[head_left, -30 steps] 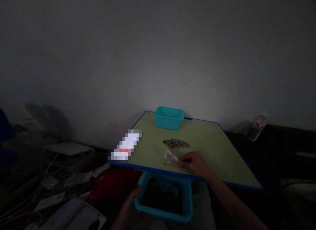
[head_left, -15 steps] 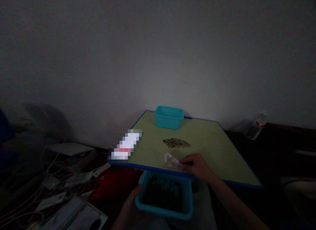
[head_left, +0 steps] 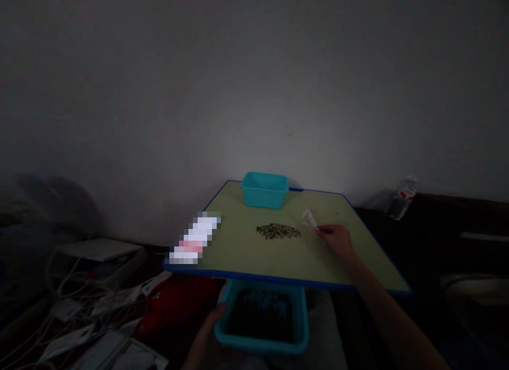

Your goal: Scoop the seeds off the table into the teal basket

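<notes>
My left hand (head_left: 205, 327) grips the left side of a turquoise plastic tub (head_left: 260, 345) below the table's front edge. Dark, grainy stuff lies in that tub, with turquoise patches showing at its far side. Over the right part of the table, my right hand (head_left: 338, 241) pinches a small clear plastic bag (head_left: 309, 219) with whitish marks on it. Left of the bag a flat, thin heap of small brown and pale seed-like grains (head_left: 278, 231) is spread out. Whether the bag touches the tabletop I cannot tell.
A second turquoise tub (head_left: 263, 196) stands at the back of the blue-edged table (head_left: 246, 260). At the table's left lies a blurred-out white rectangle (head_left: 194, 240). Cables and boxes (head_left: 105, 253) clutter the left, beside a red cloth (head_left: 178, 304). A clear package (head_left: 402, 200) is at right.
My right hand has carried the small bag from the table's front edge back and to the right, past the grains. The left hand still holds the tub. The view has shifted slightly.
</notes>
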{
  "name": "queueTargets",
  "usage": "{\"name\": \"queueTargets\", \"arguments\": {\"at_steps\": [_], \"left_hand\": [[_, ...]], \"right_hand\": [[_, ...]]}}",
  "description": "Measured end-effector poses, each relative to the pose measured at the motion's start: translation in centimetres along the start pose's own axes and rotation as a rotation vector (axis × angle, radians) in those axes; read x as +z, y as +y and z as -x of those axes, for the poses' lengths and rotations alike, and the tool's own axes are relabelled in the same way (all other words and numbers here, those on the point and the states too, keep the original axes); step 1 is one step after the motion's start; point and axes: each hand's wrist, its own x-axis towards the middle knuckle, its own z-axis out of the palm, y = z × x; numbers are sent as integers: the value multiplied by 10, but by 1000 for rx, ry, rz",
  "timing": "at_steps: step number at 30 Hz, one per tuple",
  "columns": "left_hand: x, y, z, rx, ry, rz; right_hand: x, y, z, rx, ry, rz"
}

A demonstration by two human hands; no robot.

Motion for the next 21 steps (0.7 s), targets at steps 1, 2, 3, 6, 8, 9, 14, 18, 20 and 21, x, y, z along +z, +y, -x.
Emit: {"name": "queueTargets", "arguments": {"at_steps": [1,2,3,6,8,9,14,18,20,21], "left_hand": [[0,-1,-2,8,2,-25],[0,-2,-3,15,4,-44],[0,-2,-5,21,3,-56],[1,-4,-7,24,-13,-60],[1,-5,-5,27,-13,-57],[1,-5,-3,27,-15,-52],[7,-1,8,31,-75,-51],[11,1,11,13,-68,-32],[10,1,10,24,-46,-44],[9,0,8,28,-43,-56]], "right_hand": [[1,-2,3,-14,-5,30],[2,-3,5,-26,-11,55],[3,-5,6,-37,-18,73],[6,-7,9,-70,-57,61],[8,-8,10,-83,-98,22],[9,-9,11,-90,-117,2],[12,-11,13,-131,-163,-77],[11,-15,15,-143,-173,-80],[11,-17,16,-147,-170,-81],[11,-18,16,-152,-169,-84]]}}
